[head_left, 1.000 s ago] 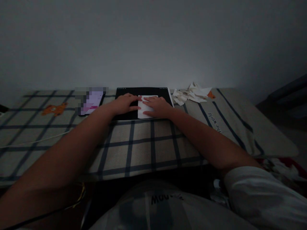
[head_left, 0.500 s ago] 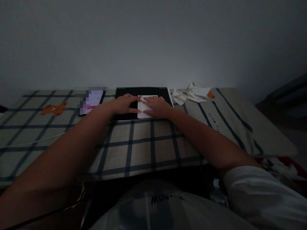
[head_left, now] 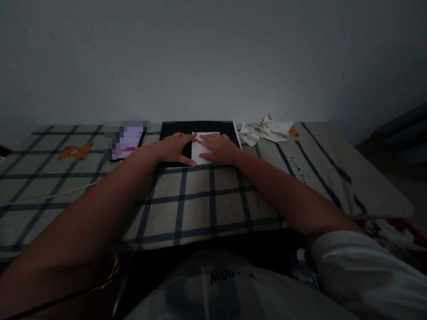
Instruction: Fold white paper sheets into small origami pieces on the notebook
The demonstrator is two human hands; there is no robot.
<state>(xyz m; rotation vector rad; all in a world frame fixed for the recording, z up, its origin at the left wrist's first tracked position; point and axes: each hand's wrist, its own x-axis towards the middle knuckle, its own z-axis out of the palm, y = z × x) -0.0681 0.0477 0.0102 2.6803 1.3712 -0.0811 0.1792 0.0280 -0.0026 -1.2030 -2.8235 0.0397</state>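
Fingers of both hands lie flat and spread out, holding nothing tight. On the left, a lit phone (head_left: 128, 140) lies on the checked cloth (head_left: 207, 200). Next, the left hand (head_left: 175, 147) presses the left edge of a white paper (head_left: 199, 151) on a black board (head_left: 200, 128). The right hand (head_left: 220, 149) rests on the paper too. Paper scraps (head_left: 265, 131) sit farther right.

The phone (head_left: 128, 140) screen is blurred; hands cover part of the paper (head_left: 199, 151).
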